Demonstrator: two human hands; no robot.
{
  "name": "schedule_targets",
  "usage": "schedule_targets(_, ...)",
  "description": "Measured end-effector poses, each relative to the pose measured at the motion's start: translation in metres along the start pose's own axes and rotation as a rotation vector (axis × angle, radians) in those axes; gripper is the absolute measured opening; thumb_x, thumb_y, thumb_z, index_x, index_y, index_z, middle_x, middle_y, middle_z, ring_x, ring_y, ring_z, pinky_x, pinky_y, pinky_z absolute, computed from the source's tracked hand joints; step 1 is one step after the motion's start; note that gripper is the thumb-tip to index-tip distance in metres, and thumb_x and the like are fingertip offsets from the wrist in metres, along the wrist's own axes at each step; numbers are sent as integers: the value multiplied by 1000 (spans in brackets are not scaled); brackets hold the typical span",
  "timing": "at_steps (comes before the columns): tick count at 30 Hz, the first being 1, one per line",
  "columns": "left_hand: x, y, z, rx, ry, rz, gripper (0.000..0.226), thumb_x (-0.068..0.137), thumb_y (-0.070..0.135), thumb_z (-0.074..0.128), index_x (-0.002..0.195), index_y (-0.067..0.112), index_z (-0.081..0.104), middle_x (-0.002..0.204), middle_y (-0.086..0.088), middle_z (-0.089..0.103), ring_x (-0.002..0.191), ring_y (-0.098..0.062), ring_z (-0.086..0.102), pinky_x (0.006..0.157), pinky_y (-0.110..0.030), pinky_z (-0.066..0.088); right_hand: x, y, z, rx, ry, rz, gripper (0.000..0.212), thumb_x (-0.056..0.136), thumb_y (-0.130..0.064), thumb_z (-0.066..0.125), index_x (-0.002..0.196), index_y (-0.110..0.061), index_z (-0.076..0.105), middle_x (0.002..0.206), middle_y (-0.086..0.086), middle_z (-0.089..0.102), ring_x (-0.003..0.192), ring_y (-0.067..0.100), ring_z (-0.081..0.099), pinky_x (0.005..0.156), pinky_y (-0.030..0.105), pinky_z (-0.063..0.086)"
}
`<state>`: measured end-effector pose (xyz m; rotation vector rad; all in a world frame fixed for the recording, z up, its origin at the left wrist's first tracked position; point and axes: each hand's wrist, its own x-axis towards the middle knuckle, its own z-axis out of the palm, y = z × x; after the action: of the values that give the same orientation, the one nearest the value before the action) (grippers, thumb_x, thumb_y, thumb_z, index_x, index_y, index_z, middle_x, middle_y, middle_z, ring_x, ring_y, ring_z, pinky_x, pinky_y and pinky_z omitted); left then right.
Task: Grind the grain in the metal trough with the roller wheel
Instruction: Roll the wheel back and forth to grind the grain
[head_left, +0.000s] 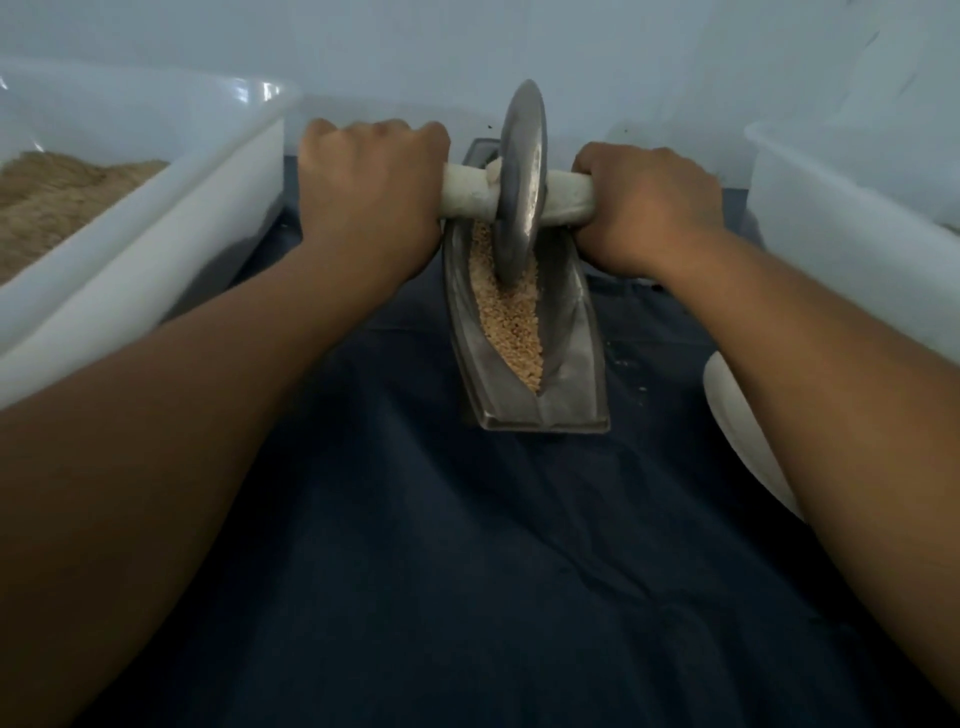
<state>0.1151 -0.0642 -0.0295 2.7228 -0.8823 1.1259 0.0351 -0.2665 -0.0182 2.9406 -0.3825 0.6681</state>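
Observation:
A boat-shaped metal trough (574, 364) lies lengthwise on the dark blue cloth (467, 571), filled with pale tan grain (511, 322). A metal roller wheel (521, 176) stands upright in the trough's far half, its lower edge sunk in the grain. A white-wrapped axle handle (569, 200) runs through the wheel's middle. My left hand (371, 187) grips the handle's left end, and my right hand (647, 202) grips its right end. The far tip of the trough is hidden behind the wheel.
A white plastic tub (171, 244) with tan ground material (57, 192) stands at the left. Another white tub (852, 228) stands at the right, with a white rounded object (737, 415) below it beside my right forearm. A pale wall rises behind.

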Motion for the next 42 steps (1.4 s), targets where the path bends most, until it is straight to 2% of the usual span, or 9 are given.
schedule_targets(4, -9, 2, -6, 9, 49, 7, 24, 87, 25, 68, 97, 9, 53, 79, -15, 49, 66, -32, 46, 71, -43, 29, -13, 0, -2, 4, -12, -4, 13, 80, -33, 60, 90, -34, 51, 76, -7, 47, 73, 23, 46, 55, 29, 27)
schedule_targets(10, -24, 2, -26, 5, -25, 17, 25, 85, 23, 67, 100, 11, 50, 87, -17, 56, 69, -31, 45, 72, -43, 33, -31, -5, -4, 6, 100, -31, 24, 82, -37, 60, 104, -28, 58, 78, -7, 47, 71, 23, 43, 55, 29, 25)
schedule_targets(16, -31, 5, -39, 33, -88, 34, 31, 85, 25, 68, 107, 13, 50, 96, -17, 59, 81, -37, 56, 73, -42, 29, -51, -3, -11, -43, 144, -14, 23, 83, -40, 60, 100, -26, 56, 65, -8, 36, 67, 26, 43, 51, 28, 22)
schedule_targets(22, -45, 4, -49, 52, -37, 62, 35, 82, 31, 71, 104, 12, 49, 91, -18, 58, 79, -39, 57, 71, -42, 27, -66, -7, -15, -50, 184, -48, 24, 82, -41, 60, 102, -27, 57, 81, 1, 60, 80, 35, 60, 60, 34, 30)
schedule_targets(24, -43, 2, -47, 32, -36, 62, 34, 83, 32, 70, 102, 13, 50, 86, -17, 56, 75, -37, 55, 71, -42, 28, -66, -8, -17, -44, 197, -36, 26, 81, -42, 60, 102, -27, 57, 77, -1, 54, 78, 34, 59, 60, 34, 31)
schedule_targets(30, -29, 0, -31, 42, -32, 54, 21, 84, 31, 69, 95, 18, 56, 79, -11, 58, 74, -35, 61, 68, -38, 30, -56, -8, -13, -62, 153, 30, 23, 84, -40, 58, 103, -28, 58, 65, -11, 32, 66, 22, 38, 51, 27, 20)
schedule_targets(34, -17, -6, -19, 58, -87, 46, 18, 85, 31, 67, 99, 23, 60, 79, -9, 57, 79, -35, 62, 65, -37, 30, -45, -9, -8, -54, 130, 25, 22, 85, -38, 58, 105, -27, 59, 65, -10, 31, 62, 19, 32, 50, 26, 14)
schedule_targets(38, -1, -7, -6, 51, -122, 18, 19, 85, 35, 69, 98, 26, 60, 77, -5, 48, 84, -36, 63, 67, -37, 32, -30, -5, -5, -18, 108, 16, 28, 83, -35, 62, 109, -27, 56, 66, -9, 31, 67, 24, 38, 52, 29, 20)
schedule_targets(42, 12, -9, 3, 45, -142, 11, 23, 84, 36, 70, 103, 26, 60, 87, -7, 59, 89, -36, 62, 69, -38, 32, -8, -2, -3, 36, 9, 9, 37, 82, -41, 65, 117, -33, 52, 82, -4, 50, 76, 25, 46, 62, 34, 32)
